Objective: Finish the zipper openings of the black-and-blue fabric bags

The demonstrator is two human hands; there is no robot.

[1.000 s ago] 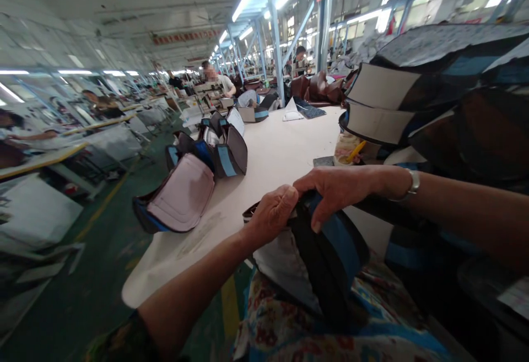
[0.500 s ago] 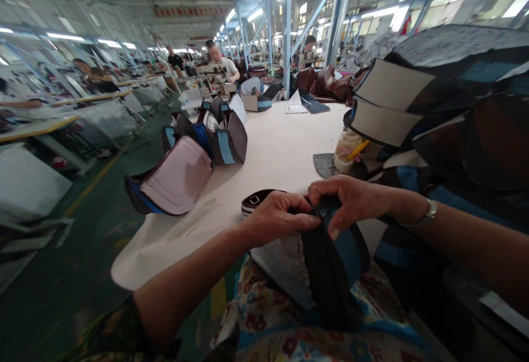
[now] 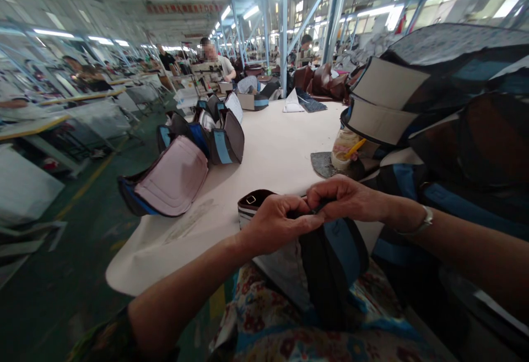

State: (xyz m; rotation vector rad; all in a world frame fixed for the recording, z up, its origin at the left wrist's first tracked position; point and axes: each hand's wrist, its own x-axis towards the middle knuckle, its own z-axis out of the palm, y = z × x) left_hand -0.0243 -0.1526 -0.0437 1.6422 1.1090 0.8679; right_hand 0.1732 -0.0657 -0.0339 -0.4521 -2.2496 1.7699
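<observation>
A partly made bag (image 3: 326, 274) with black, blue and pale panels rests on my lap against the table edge. My left hand (image 3: 283, 219) pinches its upper edge, thumb and fingers pressed together. Close beside it, my right hand (image 3: 345, 199) grips the same edge, its thumb and forefinger closed near the top of the blue strip (image 3: 345, 252). The fingertips of both hands almost meet, and what lies exactly between them is hidden. A small metal ring (image 3: 250, 200) shows on the bag's far left side.
Several bag pieces (image 3: 171, 177) stand on the left of the pale table (image 3: 268, 147). A jar (image 3: 345, 147) with a yellow-handled tool sits by a dark flat piece (image 3: 322, 165). More bags (image 3: 392, 103) are piled at the right. A person (image 3: 217, 61) works farther back.
My right thumb has moved up and left from the blue strip, closing on the edge near my left fingertips. The view has shifted slightly.
</observation>
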